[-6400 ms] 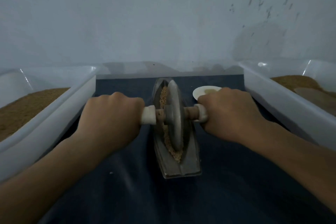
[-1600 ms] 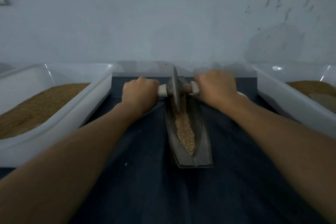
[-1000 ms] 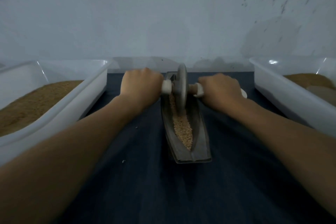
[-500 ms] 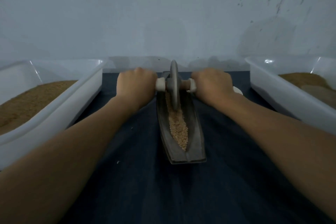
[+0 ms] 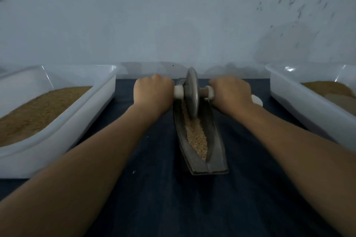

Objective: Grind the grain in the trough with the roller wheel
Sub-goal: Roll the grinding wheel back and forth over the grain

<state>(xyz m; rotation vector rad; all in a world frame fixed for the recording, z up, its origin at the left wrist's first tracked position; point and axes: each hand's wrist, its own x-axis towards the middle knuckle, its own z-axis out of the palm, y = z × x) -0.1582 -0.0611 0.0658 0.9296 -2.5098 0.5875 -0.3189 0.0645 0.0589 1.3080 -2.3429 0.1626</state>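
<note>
A long dark metal trough (image 5: 215, 136) lies lengthwise on the dark blue cloth, its near end towards me. Pale crushed grain (image 5: 196, 138) fills the groove in its near half. The grey roller wheel (image 5: 191, 94) stands upright in the groove towards the trough's far end. My left hand (image 5: 154, 92) grips the axle handle on the wheel's left. My right hand (image 5: 231, 93) grips the handle on its right. Both arms are stretched forward. The handles are mostly hidden inside my fists; only their white inner ends show.
A white plastic tub (image 5: 77, 121) holding brown grain stands on the left. Another white tub (image 5: 300, 106) with brown meal stands on the right. A small white dish (image 5: 257, 100) peeks out behind my right hand. A pale wall rises just beyond the cloth.
Over the last second the wheel stayed near the trough's far end, shifting only slightly. Several seconds ago it stood at the trough's middle, close to me, and has since rolled away.
</note>
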